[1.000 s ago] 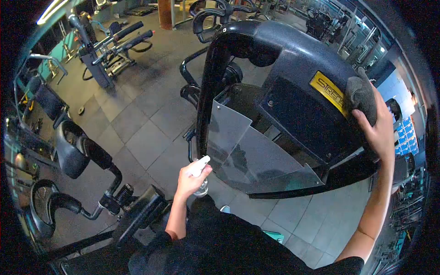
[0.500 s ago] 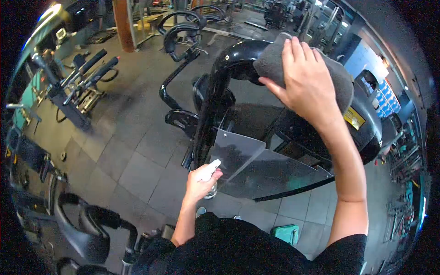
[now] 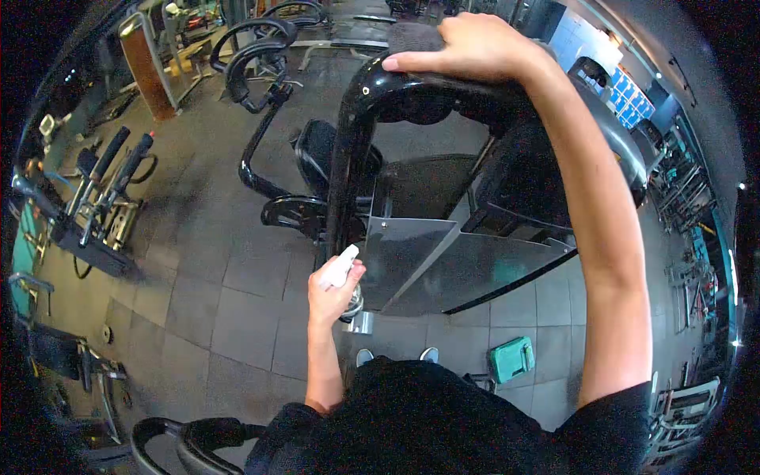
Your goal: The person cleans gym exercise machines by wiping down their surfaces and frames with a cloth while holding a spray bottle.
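My left hand (image 3: pixel 332 294) is wrapped round a spray bottle with a white head (image 3: pixel 340 267); its clear body shows below my fingers. It is in front of the upright black frame tube of a gym machine (image 3: pixel 342 166). My right hand (image 3: pixel 479 49) lies on a dark grey cloth (image 3: pixel 413 36), pressed to the top of the machine's curved black frame, with the thumb stretched along the tube. Part of the cloth is hidden under the palm. A clear panel (image 3: pixel 412 249) hangs on the machine below.
A green case (image 3: pixel 512 359) lies on the tiled floor right of my shoes. Another machine with looped handles (image 3: pixel 253 63) stands behind the frame. More equipment (image 3: pixel 103 198) is at the left, and a black handle (image 3: pixel 186 443) is at the lower left.
My right hand and the cloth have moved from the machine's far right side, over the yellow label, leftward along the top to the frame's bend. The view has shifted; the left hand still holds the bottle.
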`<action>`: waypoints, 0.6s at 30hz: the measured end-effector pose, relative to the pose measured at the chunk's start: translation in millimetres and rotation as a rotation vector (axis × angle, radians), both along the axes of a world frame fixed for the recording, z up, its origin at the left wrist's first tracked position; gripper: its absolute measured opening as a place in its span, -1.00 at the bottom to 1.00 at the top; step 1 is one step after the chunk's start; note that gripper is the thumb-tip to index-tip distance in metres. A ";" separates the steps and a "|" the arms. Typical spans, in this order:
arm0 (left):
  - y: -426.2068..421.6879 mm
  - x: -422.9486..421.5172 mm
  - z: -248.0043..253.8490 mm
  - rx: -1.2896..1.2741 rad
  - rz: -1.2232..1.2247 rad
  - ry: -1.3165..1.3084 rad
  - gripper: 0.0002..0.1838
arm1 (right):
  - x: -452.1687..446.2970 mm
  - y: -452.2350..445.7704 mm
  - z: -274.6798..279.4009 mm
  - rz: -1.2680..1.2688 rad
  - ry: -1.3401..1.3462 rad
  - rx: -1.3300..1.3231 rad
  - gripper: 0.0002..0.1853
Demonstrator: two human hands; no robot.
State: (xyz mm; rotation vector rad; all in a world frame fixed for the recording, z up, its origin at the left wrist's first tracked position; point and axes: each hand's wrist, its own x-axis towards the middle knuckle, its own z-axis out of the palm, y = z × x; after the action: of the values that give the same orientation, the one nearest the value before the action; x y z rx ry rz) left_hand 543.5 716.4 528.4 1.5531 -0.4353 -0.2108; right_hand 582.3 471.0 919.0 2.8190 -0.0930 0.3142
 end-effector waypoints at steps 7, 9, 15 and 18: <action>15.6 -2.7 -20.2 -0.157 0.062 0.086 -0.76 | -30.5 34.5 -82.9 0.117 -0.712 -0.655 -0.01; 23.7 3.0 -28.6 -0.143 0.096 0.108 -0.76 | -23.8 33.2 -69.4 0.182 -0.761 -0.666 0.00; 33.5 22.7 -12.4 0.072 0.161 0.044 -0.75 | -0.3 35.0 43.3 -0.360 0.348 0.621 -0.08; 22.8 29.4 -1.4 -0.051 0.159 0.035 -0.78 | 28.6 -12.7 18.1 -0.028 0.233 0.262 0.00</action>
State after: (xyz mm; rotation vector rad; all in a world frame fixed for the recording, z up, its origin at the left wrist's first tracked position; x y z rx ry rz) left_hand 572.8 739.2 527.0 1.5234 -0.2858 -0.1025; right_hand 610.9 458.3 937.1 3.0866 -0.1304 -0.0380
